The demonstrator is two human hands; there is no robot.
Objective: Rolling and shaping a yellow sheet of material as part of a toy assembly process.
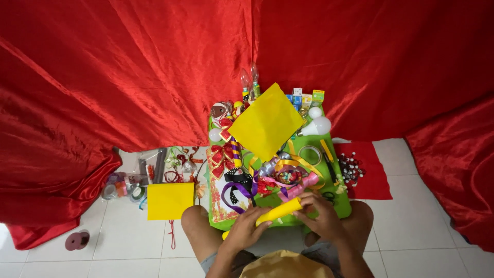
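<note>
**Both hands on a rolled yellow sheet**

We see the left hand (246,230) and the right hand (322,216) grasping a rolled yellow sheet (278,211) between them, each grip clenched around one end of the roll. The roll lies tilted, its left end lower, just above the near edge of a green tray (343,205) that rests across the person's knees.

The tray is crowded. A flat yellow sheet (266,121) stands diamond-wise over its far half. Beside that we note a white light bulb (319,126), a red and gold bow (222,156), a black dotted ribbon (239,181) and a pink roll (301,187) just beyond the hands. A ring of tape (310,154) lies near the tray's right side.

On the tiled floor (411,247) to the left lies another yellow sheet (170,201), flat, with tape rolls (123,189) near it. A piece of red felt (373,175) lies to the right of the tray. Red cloth (128,72) hangs behind everything.
</note>
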